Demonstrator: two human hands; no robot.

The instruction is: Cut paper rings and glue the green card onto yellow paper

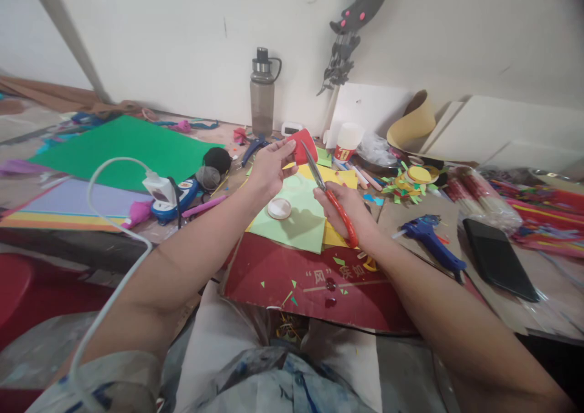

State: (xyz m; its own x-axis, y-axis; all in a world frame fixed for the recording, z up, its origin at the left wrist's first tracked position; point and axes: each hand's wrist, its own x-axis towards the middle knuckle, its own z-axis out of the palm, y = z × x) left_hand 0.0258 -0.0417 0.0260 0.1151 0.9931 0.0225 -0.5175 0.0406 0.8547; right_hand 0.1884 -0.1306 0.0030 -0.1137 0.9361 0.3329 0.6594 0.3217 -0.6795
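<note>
My left hand [272, 165] pinches a small red piece [305, 148], perhaps paper or foam, by its left side above the work sheets. My right hand [344, 209] grips red-handled scissors [339, 209], with the blades pointing up and left onto the red piece. Whether the blades are cutting into it I cannot tell. Below my hands lie a pale green sheet [301, 227] and yellow sheets [335, 236]. A small round white lid-like disc [279, 208] with a brown rim rests on the green sheet. Under these is a dark red board [283, 279] with green scraps.
Rightward are a blue glue gun [429, 239], a black phone [499, 258], a paper cup [347, 142] and a yellow-green paper craft [412, 180]. Leftward lie a green sheet [132, 148], a blue power strip [176, 201] with a white cable, and black yarn [216, 160]. Behind stands a bottle [262, 100].
</note>
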